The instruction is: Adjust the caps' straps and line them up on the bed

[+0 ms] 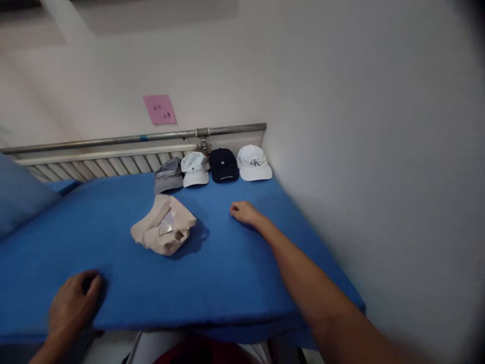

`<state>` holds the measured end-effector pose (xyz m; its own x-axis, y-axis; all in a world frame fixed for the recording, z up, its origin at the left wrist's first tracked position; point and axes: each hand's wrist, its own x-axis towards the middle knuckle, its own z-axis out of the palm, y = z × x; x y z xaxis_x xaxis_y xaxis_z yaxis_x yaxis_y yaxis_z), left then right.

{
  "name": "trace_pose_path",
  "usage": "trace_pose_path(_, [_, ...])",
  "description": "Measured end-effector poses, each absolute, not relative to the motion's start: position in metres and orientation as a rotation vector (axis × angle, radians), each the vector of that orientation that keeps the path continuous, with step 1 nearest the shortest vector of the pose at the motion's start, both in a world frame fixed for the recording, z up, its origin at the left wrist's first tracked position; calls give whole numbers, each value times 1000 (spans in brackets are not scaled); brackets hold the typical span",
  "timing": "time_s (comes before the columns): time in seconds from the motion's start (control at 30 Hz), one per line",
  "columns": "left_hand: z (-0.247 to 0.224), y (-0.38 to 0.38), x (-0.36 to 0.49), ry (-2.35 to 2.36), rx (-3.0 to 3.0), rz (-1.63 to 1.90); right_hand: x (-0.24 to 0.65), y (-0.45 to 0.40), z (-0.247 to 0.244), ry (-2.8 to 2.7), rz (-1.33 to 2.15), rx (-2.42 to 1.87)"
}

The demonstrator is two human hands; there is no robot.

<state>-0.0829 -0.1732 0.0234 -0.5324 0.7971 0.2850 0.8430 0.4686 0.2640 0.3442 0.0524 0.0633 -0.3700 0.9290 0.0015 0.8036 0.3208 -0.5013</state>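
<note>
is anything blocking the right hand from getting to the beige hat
Nothing visible does. Between the right hand and the beige hat there is only the blue cover. The grey cap sits beyond the hat, toward the wall, off that path.

Single head-worn view, forward and down across the blue surface (212,288) toward the wall (102,81).

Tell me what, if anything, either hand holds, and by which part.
Nothing visible is held: the left hand and right hand are both apart from the beige cap.
</note>
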Motion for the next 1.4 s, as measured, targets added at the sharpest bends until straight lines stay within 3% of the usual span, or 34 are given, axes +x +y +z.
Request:
trace_pose_path(0.57, [9,-182,-80,-2307,-1563,-1064,324,29,38,-2005,271,-1695])
trace_pose_path(1.4, [9,-182,-81,-2364,-1493,-976,343,33,30,-1855,438,-1428])
